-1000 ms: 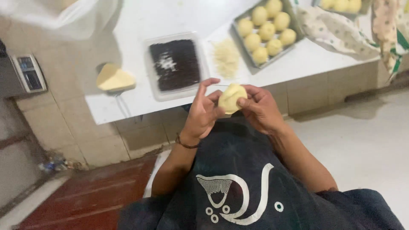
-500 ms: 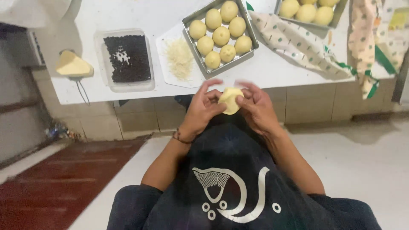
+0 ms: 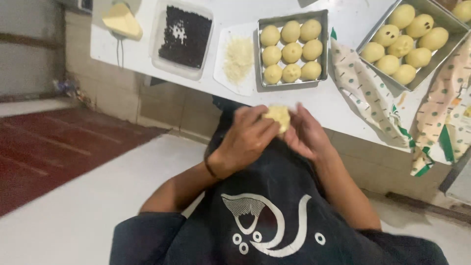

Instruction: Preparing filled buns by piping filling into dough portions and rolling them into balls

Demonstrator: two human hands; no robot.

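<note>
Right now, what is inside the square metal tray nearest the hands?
The square metal tray holds nine pale yellow dough balls in three rows, filling it. The tray floor under them is covered. Both hands, left hand and right hand, hold another dough piece below it.

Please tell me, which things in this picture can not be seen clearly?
- Head view: dough piece, blurred and mostly covered by the left hand and right hand.
- Second tray, cut by the top and right edges.
- Dark bits in the plastic tub: too small to identify.
</note>
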